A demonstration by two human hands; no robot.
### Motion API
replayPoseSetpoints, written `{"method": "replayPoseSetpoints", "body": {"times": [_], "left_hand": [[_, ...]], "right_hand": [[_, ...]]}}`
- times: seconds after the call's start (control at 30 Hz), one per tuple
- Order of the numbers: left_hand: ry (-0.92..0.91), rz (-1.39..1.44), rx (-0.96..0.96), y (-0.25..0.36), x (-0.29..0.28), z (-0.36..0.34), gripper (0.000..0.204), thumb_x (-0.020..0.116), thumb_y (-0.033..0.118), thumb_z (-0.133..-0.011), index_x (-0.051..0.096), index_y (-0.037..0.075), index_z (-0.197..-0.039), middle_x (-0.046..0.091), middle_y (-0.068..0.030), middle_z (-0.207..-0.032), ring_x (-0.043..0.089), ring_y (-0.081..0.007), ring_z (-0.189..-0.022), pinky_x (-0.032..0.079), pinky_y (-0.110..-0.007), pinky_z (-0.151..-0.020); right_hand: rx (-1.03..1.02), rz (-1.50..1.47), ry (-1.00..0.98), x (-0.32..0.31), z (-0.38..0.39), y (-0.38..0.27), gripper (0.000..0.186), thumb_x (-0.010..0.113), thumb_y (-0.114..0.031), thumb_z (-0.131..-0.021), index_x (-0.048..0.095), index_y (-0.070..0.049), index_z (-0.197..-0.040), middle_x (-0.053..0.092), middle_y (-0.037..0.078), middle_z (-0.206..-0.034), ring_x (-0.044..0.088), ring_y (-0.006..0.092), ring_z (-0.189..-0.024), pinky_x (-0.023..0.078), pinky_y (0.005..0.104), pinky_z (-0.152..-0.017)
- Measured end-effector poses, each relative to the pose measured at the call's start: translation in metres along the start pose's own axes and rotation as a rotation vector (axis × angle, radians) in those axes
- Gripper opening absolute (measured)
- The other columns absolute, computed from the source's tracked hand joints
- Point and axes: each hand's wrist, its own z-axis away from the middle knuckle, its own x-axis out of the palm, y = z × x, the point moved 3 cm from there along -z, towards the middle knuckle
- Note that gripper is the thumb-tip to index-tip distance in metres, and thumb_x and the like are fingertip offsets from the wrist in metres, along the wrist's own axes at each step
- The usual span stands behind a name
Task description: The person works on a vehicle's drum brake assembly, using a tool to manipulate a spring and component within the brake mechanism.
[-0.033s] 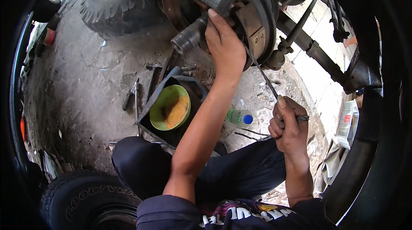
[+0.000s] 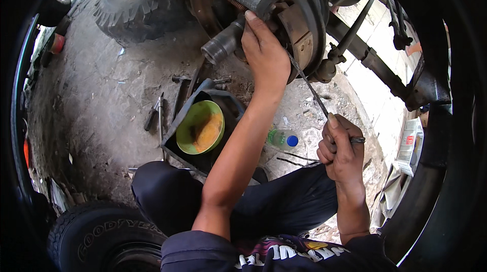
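At the exposed wheel hub, my left hand (image 2: 265, 59) is closed, its thumb up against the bare metal beside the threaded spindle end (image 2: 215, 51). Most of its fingers are hidden, so what they grip cannot be seen. My right hand (image 2: 343, 147), lower and to the right, is closed round a dark twisted cord (image 2: 315, 93). The cord runs taut up toward the hub and disappears behind my left hand. Its loose ends (image 2: 294, 161) stick out left of my right fist. A curved brake shoe (image 2: 299, 38) sits in the hub just right of my left hand.
A green bowl (image 2: 183, 142) with orange-brown grease stands in a dark cut-open container (image 2: 170, 146). Near it are a clear bottle with a blue cap (image 2: 284, 139) and hand tools (image 2: 161, 114). Tyres lie at the upper left (image 2: 147, 18) and lower left (image 2: 101, 236). A steel rod (image 2: 360, 23) crosses the right.
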Motion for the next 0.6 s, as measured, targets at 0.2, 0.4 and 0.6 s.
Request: {"method": "replayPoseSetpoints", "body": {"times": [0.2, 0.4, 0.6], "left_hand": [[-0.098, -0.056, -0.118, 0.0037, -0.0020, -0.0004, 0.063, 0.030, 0.047, -0.103, 0.061, -0.008, -0.098, 0.064, -0.0149, -0.093, 0.056, -0.0225, -0.085, 0.043, -0.035, -0.084], [-0.076, -0.063, -0.168, 0.0023, -0.0002, -0.0018, 0.066, 0.028, 0.047, -0.103, 0.059, -0.010, -0.096, 0.061, -0.0196, -0.098, 0.055, -0.0275, -0.089, 0.041, -0.038, -0.087], [-0.109, -0.073, -0.148, 0.0053, -0.0006, -0.0019, 0.063, 0.029, 0.046, -0.103, 0.055, -0.011, -0.106, 0.056, -0.0236, -0.106, 0.053, -0.0309, -0.097, 0.039, -0.040, -0.091]], "right_hand": [[0.008, -0.036, -0.035, 0.0000, -0.0007, 0.0004, 0.032, 0.051, -0.021, -0.099, 0.044, -0.007, -0.071, 0.032, -0.005, -0.058, 0.024, 0.0026, -0.041, 0.020, 0.0224, -0.039], [0.017, -0.025, -0.042, 0.0002, -0.0038, 0.0022, 0.033, 0.052, -0.022, -0.099, 0.044, -0.007, -0.071, 0.032, -0.005, -0.059, 0.025, 0.0026, -0.041, 0.020, 0.0224, -0.040], [0.030, -0.085, -0.042, -0.0019, -0.0075, 0.0073, 0.034, 0.052, -0.022, -0.099, 0.042, -0.008, -0.069, 0.033, -0.004, -0.059, 0.024, 0.0027, -0.040, 0.019, 0.0224, -0.039]]}}
